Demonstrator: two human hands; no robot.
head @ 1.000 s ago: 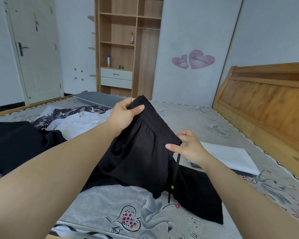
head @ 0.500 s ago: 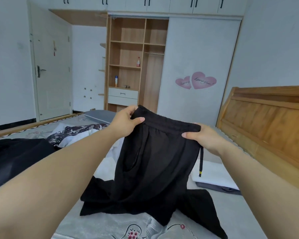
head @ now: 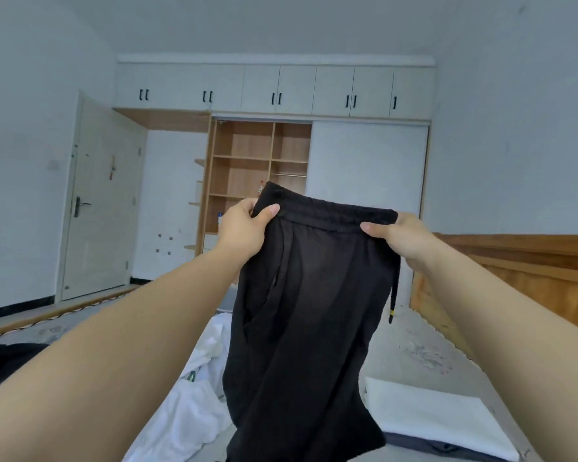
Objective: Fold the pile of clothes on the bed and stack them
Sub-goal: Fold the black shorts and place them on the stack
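Black drawstring trousers (head: pixel 307 321) hang in the air in front of me, held up by the waistband. My left hand (head: pixel 244 230) grips the waistband's left end, thumb on the near side. My right hand (head: pixel 401 236) pinches its right end. A black cord with a yellow tip (head: pixel 393 296) dangles below the right hand. The legs drop out of view at the bottom. On the bed lies a white garment (head: pixel 194 408) lower left, and a folded white piece (head: pixel 441 415) on a dark folded one (head: pixel 447 449) lower right.
The bed (head: pixel 411 348) stretches ahead, with a wooden headboard (head: pixel 521 278) on the right. A dark garment (head: pixel 10 358) lies at the left edge. Beyond the bed stand an open wooden wardrobe (head: pixel 247 175) and a white door (head: pixel 101 201).
Both hands have raised the trousers off the bed and spread the waistband wide. My view has tilted up, so more wall and ceiling show.
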